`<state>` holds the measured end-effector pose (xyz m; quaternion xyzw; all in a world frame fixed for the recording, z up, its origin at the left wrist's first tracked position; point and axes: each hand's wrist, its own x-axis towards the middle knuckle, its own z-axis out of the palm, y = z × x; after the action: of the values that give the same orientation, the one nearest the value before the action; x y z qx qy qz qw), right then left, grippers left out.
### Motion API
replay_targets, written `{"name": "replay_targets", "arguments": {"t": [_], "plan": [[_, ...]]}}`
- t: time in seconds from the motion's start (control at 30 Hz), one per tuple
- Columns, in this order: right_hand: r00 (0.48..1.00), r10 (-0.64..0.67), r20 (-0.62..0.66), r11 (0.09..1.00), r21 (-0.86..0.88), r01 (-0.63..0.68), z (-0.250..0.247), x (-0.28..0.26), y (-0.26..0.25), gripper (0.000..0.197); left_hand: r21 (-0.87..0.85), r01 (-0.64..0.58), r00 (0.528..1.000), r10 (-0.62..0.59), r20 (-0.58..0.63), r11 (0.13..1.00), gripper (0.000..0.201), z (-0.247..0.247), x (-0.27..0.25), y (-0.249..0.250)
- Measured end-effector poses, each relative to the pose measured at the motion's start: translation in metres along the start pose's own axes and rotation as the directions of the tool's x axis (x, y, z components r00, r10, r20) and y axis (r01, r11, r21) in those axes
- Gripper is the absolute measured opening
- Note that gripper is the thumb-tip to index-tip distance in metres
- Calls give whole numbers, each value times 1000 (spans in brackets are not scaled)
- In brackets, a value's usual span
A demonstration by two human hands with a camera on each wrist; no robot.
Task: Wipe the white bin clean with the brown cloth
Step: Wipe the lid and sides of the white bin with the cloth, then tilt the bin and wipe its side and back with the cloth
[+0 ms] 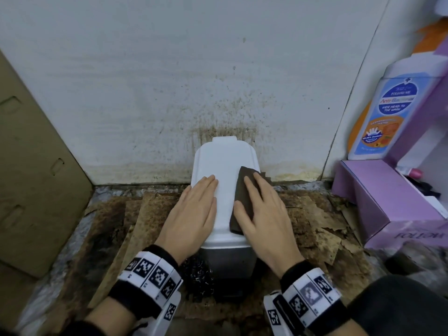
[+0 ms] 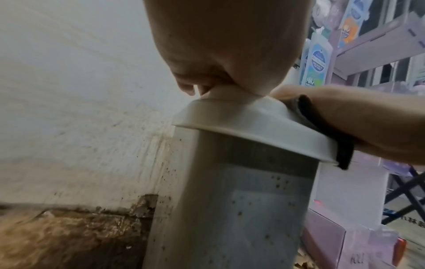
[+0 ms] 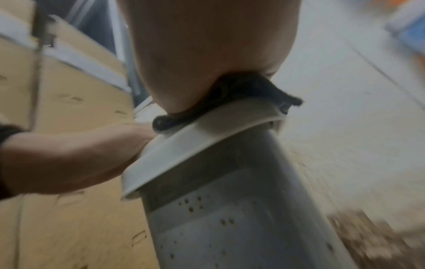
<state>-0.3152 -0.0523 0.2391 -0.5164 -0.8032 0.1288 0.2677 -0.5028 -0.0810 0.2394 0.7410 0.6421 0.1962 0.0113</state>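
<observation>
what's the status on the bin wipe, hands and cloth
Left hand flat on bin lid, steadying. Right hand flat, pressing brown cloth on lid's right side. Bin wall still speckled. Nothing blocking.

bin (image 1: 224, 163) vs wall (image 1: 145, 69), cloth (image 1: 243, 190) on lid R, box (image 1: 36, 166) L

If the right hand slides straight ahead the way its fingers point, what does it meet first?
Probably the stained wall behind the white bin. The right hand would first push the brown cloth off the lid's far edge.

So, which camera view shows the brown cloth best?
The head view: the brown cloth lies flat on the white bin's lid under the right hand. Both wrist views show only its dark edge at the lid rim.
</observation>
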Motion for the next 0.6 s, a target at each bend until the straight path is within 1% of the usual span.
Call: {"name": "replay_targets", "arguments": {"t": [0.03, 0.1, 0.17, 0.23, 0.3, 0.37, 0.47, 0.53, 0.6], "plan": [[999, 48, 20, 991, 125, -50, -1, -2, 5, 62, -12, 9, 1000, -9, 3, 1000, 63, 0, 0, 0], [990, 126, 62, 916, 375, -141, -1, -4, 13, 60, -12, 15, 1000, -15, 11, 1000, 65, 0, 1, -1], [980, 182, 85, 826, 527, -199, 0, -5, 17, 57, -3, 17, 1000, -17, 25, 1000, 65, 0, 0, -4], [967, 222, 125, 733, 633, -250, 2, -5, 19, 54, -21, 30, 999, -29, 39, 999, 64, -1, 0, -6], [948, 259, 183, 620, 721, -308, 7, -3, 20, 51, -42, 37, 998, -35, 58, 998, 61, -6, -2, -10], [940, 265, 214, 532, 781, -327, 14, -2, 18, 50, -73, 50, 996, -45, 75, 996, 58, -14, -3, -13], [947, 262, 185, 477, 828, -293, 29, 0, 13, 51, -105, 103, 993, -96, 69, 989, 48, -29, -2, -15], [952, 253, 172, 438, 857, -271, 38, 3, 6, 57, -75, 139, 990, -139, 4, 987, 39, -34, 1, -14], [953, 246, 178, 390, 881, -266, 46, 5, -2, 58, -70, 172, 981, -178, -82, 983, 31, -33, 2, -14]]}}
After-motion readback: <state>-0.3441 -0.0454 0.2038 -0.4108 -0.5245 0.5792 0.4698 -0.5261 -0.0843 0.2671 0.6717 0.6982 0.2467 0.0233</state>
